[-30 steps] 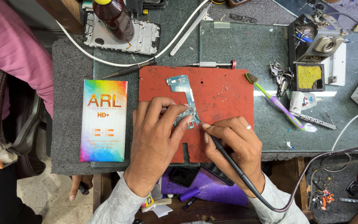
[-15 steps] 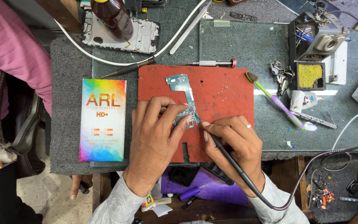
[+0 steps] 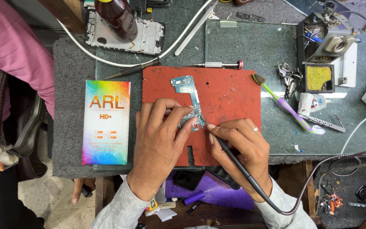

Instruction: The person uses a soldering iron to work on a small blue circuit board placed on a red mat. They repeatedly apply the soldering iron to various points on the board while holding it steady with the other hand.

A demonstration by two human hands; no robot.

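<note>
A small blue-green circuit board (image 3: 186, 90) lies on a red work mat (image 3: 229, 95) in the middle of the bench. My left hand (image 3: 159, 138) presses its fingertips on the board's lower end and holds it down. My right hand (image 3: 240, 146) grips a black soldering iron (image 3: 234, 159) like a pen, its tip at the board's lower right edge beside my left fingertips. The iron's dark cable (image 3: 318, 186) runs off to the right.
A rainbow-coloured flat box (image 3: 106, 122) lies left of the mat. A screwdriver (image 3: 217, 65), a purple-green toothbrush (image 3: 284, 104), a phone frame (image 3: 128, 36), a brown bottle (image 3: 117, 17) and a soldering stand with yellow sponge (image 3: 318, 76) surround it. A person in pink (image 3: 13, 46) sits at left.
</note>
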